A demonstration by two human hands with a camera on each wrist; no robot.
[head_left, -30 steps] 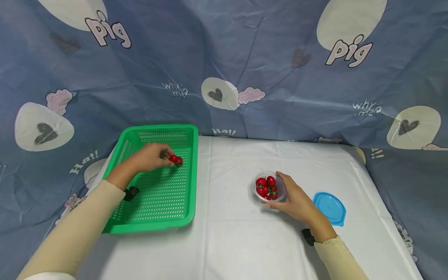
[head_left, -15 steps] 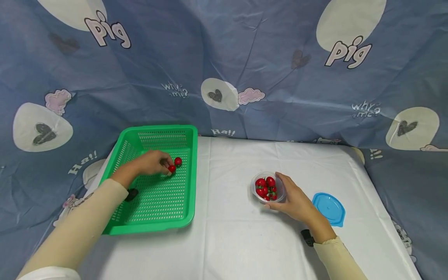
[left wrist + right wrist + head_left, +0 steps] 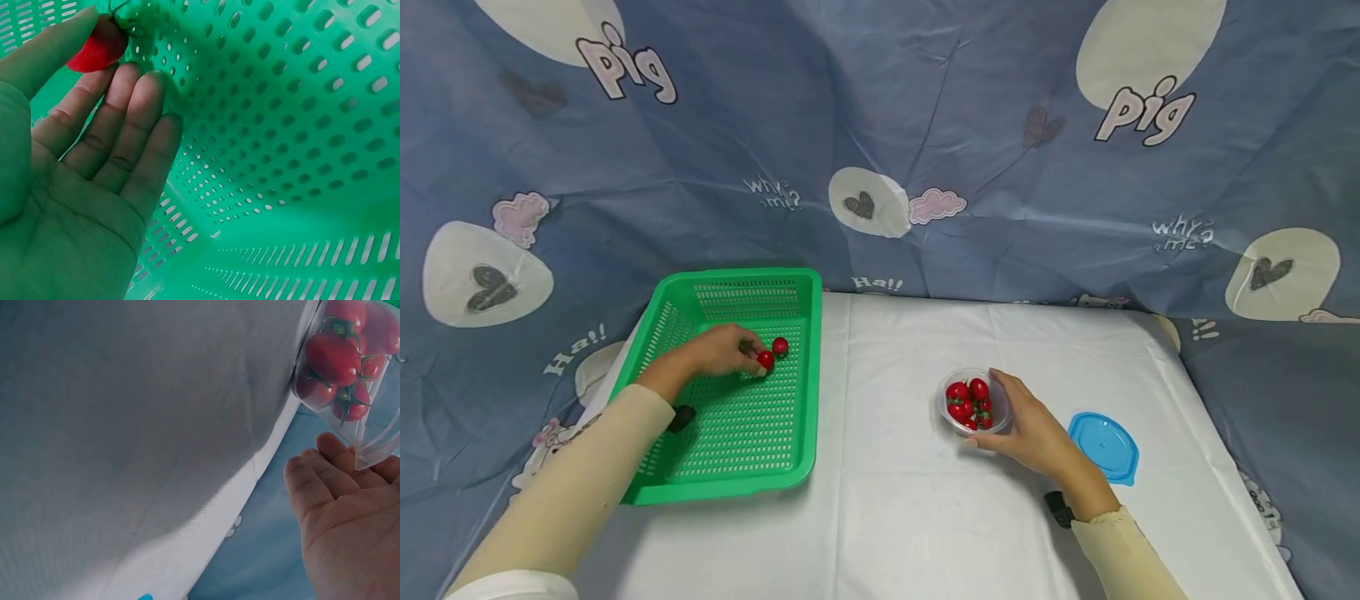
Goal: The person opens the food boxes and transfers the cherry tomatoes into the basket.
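In the head view my left hand (image 3: 727, 349) is inside the green basket (image 3: 814, 400). It pinches a red cherry tomato (image 3: 103, 45) between thumb and index finger; the left wrist view shows its green stem. A second cherry tomato (image 3: 780, 347) lies on the basket floor just beyond those fingertips. Over on the right, my right hand (image 3: 1028, 425) holds a small clear plastic tub (image 3: 943, 407) from its right side, thumb near and fingers far. Several cherry tomatoes (image 3: 333, 359) sit in that tub, some with stems.
A blue lid (image 3: 1105, 447) lies on the white tablecloth (image 3: 891, 517), right of my right hand. Behind the table hangs a blue printed cloth (image 3: 1000, 108). The basket stands at the table's left side.
My left hand has drawn slightly left and nearer with one tomato, while the other tomato now lies apart from it on the basket floor. The right hand and tub have stayed put.
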